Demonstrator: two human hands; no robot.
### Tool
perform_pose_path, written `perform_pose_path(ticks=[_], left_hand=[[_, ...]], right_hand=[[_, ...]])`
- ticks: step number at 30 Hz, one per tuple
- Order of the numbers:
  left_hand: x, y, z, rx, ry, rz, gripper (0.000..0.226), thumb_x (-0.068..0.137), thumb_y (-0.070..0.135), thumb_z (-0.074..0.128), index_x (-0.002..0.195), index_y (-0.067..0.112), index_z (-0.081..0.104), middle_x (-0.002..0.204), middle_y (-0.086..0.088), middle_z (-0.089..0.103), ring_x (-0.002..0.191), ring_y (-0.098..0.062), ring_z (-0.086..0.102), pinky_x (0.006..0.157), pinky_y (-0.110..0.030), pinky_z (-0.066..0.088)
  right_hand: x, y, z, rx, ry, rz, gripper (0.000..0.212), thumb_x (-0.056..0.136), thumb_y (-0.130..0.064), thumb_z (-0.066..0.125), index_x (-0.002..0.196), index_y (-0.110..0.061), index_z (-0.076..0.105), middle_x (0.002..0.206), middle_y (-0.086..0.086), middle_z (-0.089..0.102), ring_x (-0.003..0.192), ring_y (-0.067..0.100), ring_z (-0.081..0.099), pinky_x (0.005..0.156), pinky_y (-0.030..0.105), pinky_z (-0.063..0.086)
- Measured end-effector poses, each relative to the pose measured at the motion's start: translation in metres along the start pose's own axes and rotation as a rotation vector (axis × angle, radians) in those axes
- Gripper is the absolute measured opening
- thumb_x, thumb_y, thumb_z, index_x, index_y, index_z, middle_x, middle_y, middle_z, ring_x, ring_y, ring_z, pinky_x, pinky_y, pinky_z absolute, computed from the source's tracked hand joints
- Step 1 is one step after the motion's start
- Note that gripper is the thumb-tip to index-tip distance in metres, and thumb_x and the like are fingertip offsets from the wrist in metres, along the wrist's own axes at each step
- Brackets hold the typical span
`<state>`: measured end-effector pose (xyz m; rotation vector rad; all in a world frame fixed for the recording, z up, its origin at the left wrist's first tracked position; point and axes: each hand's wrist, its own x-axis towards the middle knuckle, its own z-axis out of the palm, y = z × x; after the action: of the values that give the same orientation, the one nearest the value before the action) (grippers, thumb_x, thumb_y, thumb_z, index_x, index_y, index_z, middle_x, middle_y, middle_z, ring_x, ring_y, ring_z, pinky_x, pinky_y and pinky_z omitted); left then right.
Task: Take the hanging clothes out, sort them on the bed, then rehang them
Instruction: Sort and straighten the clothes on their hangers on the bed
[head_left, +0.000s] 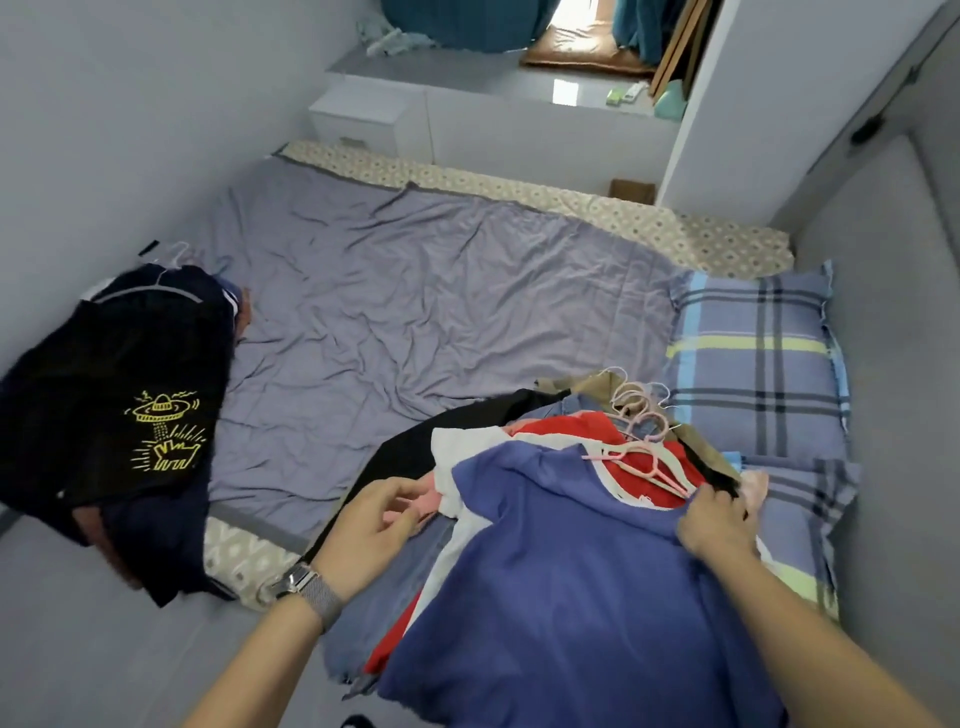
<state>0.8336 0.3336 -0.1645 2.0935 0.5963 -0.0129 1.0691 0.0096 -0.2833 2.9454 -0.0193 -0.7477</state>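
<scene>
The right hand (719, 519) pinches the blue shirt (571, 597) at its shoulder. The left hand (371, 525) hovers loosely curled, holding nothing. Bare bed (415, 291) lies beyond.

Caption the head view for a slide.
Both hands sort a pile topped by a blue shirt on the bed.

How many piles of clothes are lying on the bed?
2. A dark pile lies at the bed's left edge, topped by a black garment with a yellow print. A mixed pile lies beside the plaid pillows, blue shirt on top. Garments underneath are mostly hidden.
</scene>
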Motion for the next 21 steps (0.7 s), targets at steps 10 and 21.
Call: perform_pose_path(ticks=[10,21], left_hand=[[-0.031,-0.105,-0.103,-0.075,0.086,-0.167,0.026,0.088,0.009,0.059,0.09,0.035,0.058,0.102,0.006,0.062,0.093,-0.004,0.059,0.08,-0.01,0.043],[-0.136,-0.291,-0.339,-0.19,0.231,-0.287,0.024,0.089,0.005,0.057,0.088,0.029,0.063,0.089,0.005,0.07,0.084,-0.005,0.063,0.075,-0.011,0.047]], right_hand=[[-0.152,-0.229,0.016,0.379,-0.278,-0.542,0.027,0.091,-0.02,0.048,0.118,-0.019,0.051,0.109,0.001,0.059,0.096,0.02,0.055,0.084,0.03,0.042],[-0.32,-0.507,0.074,0.495,-0.237,-0.688,0.027,0.087,-0.004,0.048,0.102,-0.012,0.069,0.099,0.001,0.07,0.092,0.018,0.065,0.086,0.024,0.048]])
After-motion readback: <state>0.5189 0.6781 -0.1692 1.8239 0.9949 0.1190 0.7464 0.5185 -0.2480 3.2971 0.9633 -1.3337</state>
